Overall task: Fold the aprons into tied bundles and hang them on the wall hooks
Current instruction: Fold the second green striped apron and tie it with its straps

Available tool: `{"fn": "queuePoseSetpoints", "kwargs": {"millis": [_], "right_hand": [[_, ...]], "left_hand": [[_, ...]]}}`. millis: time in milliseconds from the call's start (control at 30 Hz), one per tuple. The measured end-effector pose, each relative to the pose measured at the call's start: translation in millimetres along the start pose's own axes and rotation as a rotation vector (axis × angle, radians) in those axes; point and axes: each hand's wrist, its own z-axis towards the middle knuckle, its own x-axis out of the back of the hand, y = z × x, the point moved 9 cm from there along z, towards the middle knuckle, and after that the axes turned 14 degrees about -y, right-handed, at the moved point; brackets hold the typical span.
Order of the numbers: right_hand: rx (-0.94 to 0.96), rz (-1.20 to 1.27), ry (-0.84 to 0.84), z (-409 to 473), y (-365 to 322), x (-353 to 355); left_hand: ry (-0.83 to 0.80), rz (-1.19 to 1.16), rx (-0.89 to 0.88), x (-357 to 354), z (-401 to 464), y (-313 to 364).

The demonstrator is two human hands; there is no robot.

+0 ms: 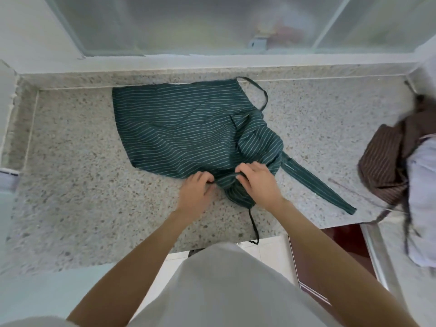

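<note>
1. Green striped apron (179, 128) lies partly folded on the speckled stone surface (70, 185), its far edge against the raised back ledge below the frosted window (188, 24).
2. Left hand (195, 192): fingers curled, pinching the near edge of the apron.
3. Right hand (257, 180): fingers curled, grasping a bunched fold of the same edge, just beside the left hand.
4. Wide waist tie (316, 185) runs out from the bunched cloth toward the right, flat on the surface.
5. Thin dark cord (253, 226) trails from the near edge over the front of the surface.
6. Neck loop (259, 90) lies at the far right corner.
7. Brown striped apron (387, 161) sits crumpled at the right end, touching pale cloth (422, 197).
</note>
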Motion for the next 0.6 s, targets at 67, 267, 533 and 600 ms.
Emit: {"fn": "queuePoseSetpoints", "kwargs": {"millis": [67,267,533,600], "right_hand": [[-0.045,-0.027,0.097,2.0,8.9,15.0],[-0.078,-0.025,0.395,5.2,-5.1,59.9],[0.015,-0.344,0.086,-6.0,-45.9,-15.0],[-0.091,-0.377,0.054,-2.0,-34.3,-24.3]], "left_hand": [[0.13,-0.046,-0.02,29.8,-1.4,5.5],[0.236,0.067,-0.039,94.7,0.8,22.7],[0.131,0.141,-0.004,113.0,33.2,18.9],[0.085,0.129,0.014,110.5,39.5,16.1]]}}
